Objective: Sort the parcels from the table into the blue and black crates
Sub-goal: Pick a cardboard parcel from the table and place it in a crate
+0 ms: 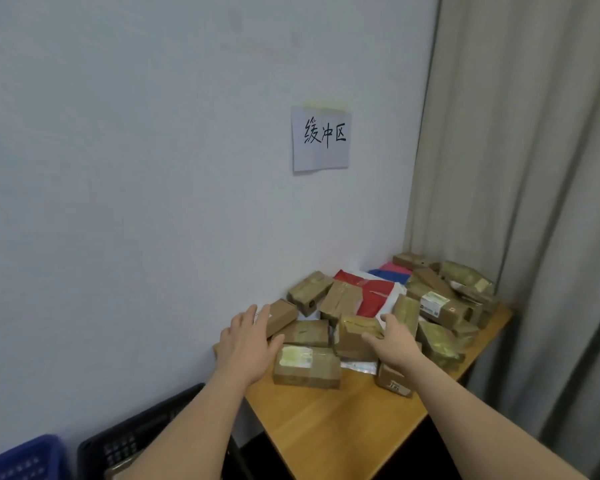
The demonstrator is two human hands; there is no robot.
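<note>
Wooden table [343, 427] at lower right holds taped brown cardboard parcels [307, 367]; my left hand [246, 341] and right hand [392, 341] hover spread and empty, so I'd grip those light, stiff sides.

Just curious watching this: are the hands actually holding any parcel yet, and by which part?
Nothing is held: left hand and right hand reach open over the parcels.

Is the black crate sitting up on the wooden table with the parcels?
No, the black crate stands low beside the wooden table, next to the blue crate, while the parcels lie on the tabletop.
</note>
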